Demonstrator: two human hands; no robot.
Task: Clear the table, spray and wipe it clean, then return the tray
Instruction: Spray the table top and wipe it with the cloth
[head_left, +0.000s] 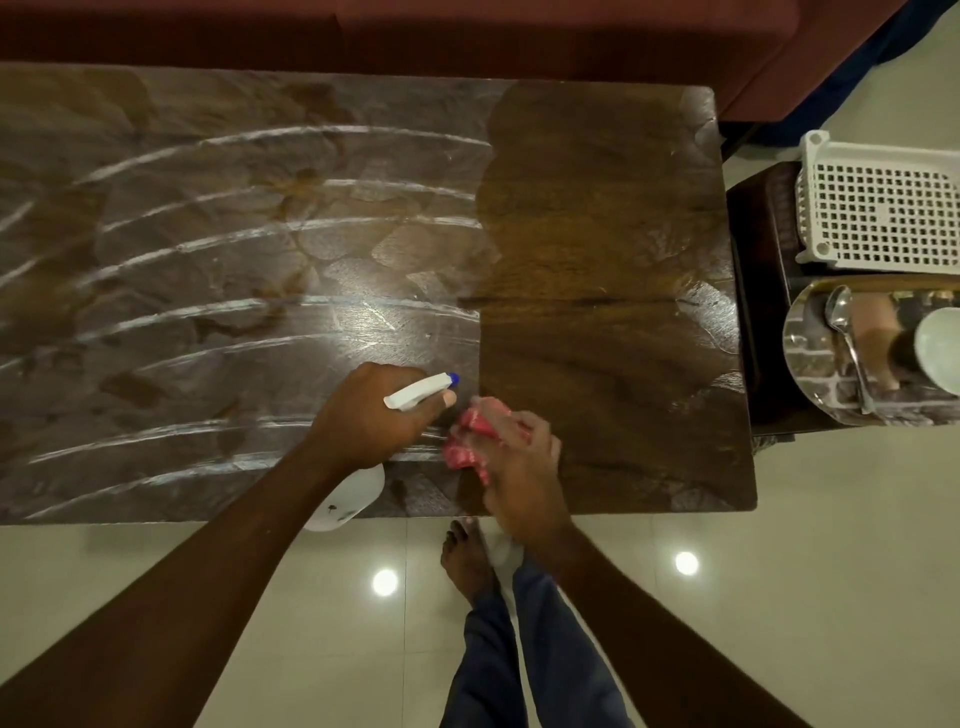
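Note:
A dark wooden table (597, 218) fills the upper view. Its left part is smeared with curved white wipe streaks; its right part looks plain brown. My left hand (371, 415) grips a white spray bottle (421, 392) with a blue nozzle tip, near the table's front edge. The bottle's round body (353, 496) hangs below my wrist. My right hand (519, 467) presses a crumpled red cloth (470, 436) on the table, just right of the bottle. A shiny metal tray (810, 343) stands off the table at the right.
The tray sits on a dark side stand (763, 291) and carries a spoon (844, 338) and a white cup (937, 348). Behind it lies a white perforated basket (878, 202). A maroon sofa (467, 36) runs behind the table. My bare foot (467, 561) stands on glossy floor tiles.

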